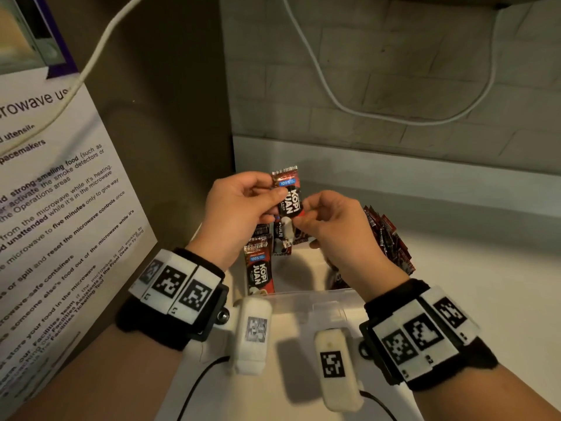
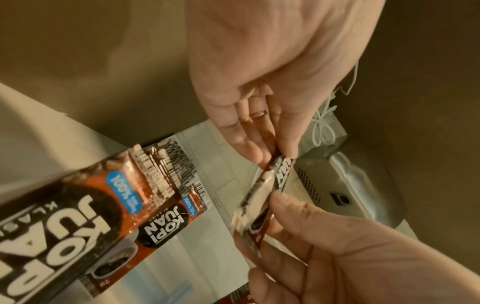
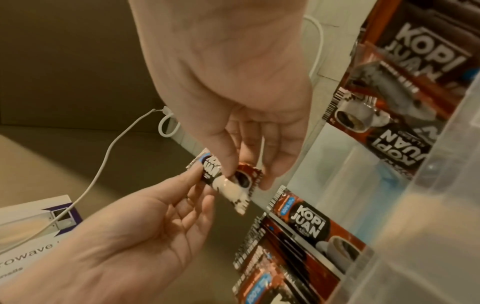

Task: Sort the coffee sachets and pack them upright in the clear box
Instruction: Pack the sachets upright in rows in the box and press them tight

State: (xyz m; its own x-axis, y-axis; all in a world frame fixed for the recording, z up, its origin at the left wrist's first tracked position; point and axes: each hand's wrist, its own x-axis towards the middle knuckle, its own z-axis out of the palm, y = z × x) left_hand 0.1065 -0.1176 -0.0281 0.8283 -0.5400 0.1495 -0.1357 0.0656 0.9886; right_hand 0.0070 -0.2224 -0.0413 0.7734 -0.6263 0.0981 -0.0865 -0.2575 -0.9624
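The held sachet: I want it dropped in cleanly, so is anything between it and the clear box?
Nothing visible blocks it. Both the left hand and right hand pinch the held sachet above the clear box, whose middle is open between sachets already standing inside.

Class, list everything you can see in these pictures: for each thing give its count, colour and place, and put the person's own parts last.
held sachet: one, red-black, pinched between both hands above the box.
standing sachets: several, red-black, upright at the box's left.
leaning sachets: a bunch, red-black, at the box's right.
clear box: one, transparent, on the white counter.
cable: one, white, hanging on the tiled wall.
microwave notice: one, white and purple, left.
wrist cameras: two, white.
left hand: grips the sachet's top.
right hand: pinches its lower end.
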